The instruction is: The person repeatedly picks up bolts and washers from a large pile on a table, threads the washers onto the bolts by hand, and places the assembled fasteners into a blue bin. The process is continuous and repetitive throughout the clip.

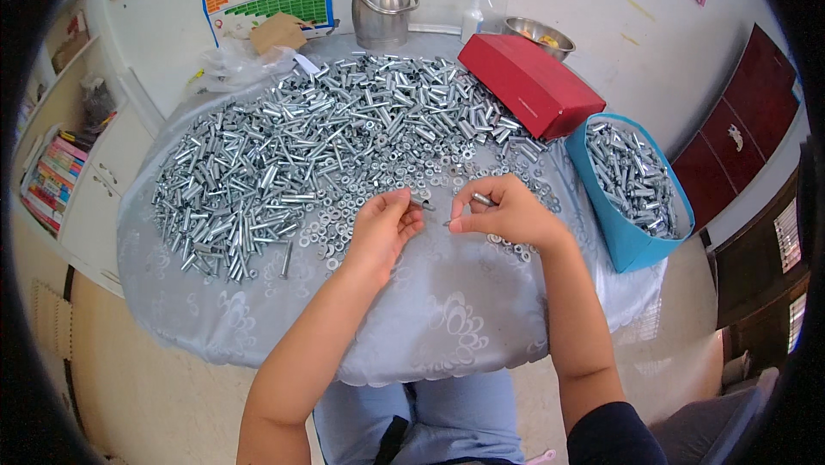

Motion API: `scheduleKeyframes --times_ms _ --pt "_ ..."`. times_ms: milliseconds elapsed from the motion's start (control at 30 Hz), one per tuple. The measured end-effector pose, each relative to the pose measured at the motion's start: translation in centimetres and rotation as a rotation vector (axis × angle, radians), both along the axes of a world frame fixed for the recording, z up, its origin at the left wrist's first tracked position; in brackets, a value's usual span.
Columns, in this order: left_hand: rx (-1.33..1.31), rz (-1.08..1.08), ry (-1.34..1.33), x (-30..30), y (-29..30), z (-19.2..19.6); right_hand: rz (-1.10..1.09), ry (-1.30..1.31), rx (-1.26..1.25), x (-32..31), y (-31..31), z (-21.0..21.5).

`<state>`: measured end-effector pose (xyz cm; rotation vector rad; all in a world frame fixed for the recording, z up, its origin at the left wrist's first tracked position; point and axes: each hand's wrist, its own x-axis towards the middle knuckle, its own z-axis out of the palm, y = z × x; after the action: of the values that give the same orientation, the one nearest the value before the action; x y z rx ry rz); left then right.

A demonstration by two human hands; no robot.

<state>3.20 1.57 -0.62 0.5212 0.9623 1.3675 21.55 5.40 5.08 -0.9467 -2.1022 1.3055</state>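
My left hand (pixel 383 235) is closed, pinching a short metal bolt or sleeve (pixel 422 203) between thumb and fingers; its exact kind is too small to tell. Opposite it, a little apart, my right hand (pixel 510 214) is closed as well. A shiny metal sleeve (pixel 483 199) sticks out between its fingers, and the thumb and fingertip pinch a tiny metal piece I cannot make out. Beyond both hands spreads a large heap of silver bolts and sleeves (pixel 258 156). Loose nuts and washers (pixel 344 211) lie along its near edge.
A blue fabric bin (pixel 632 246) full of bolts stands at the right, beside a red box (pixel 533 87). At the back are a steel pot (pixel 381 14), a spray bottle (pixel 475 14), a metal bowl (pixel 550 33) and a plastic bag (pixel 245 68). A grey-blue cloth (pixel 378 336) covers the table.
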Motion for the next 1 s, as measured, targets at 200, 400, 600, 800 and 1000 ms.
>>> scheduleKeyframes --times_ms 200,400,600,800,1000 --pt "0.03 -0.043 0.094 0.2 -0.2 0.4 -0.03 0.043 -0.009 -0.9 -0.6 0.2" --pt "0.071 -0.014 0.12 0.3 -0.3 0.2 0.037 0.021 -0.033 -0.3 0.1 -0.5" --pt "0.087 -0.067 0.194 0.9 -0.4 0.1 0.05 0.052 -0.088 -0.7 0.0 -0.9" --pt "0.099 -0.021 0.139 0.3 -0.3 0.1 0.033 0.12 -0.098 -0.4 0.3 -0.8" --pt "0.105 -0.053 0.088 0.5 -0.7 0.4 -0.029 0.059 -0.076 -0.7 0.2 -1.0"
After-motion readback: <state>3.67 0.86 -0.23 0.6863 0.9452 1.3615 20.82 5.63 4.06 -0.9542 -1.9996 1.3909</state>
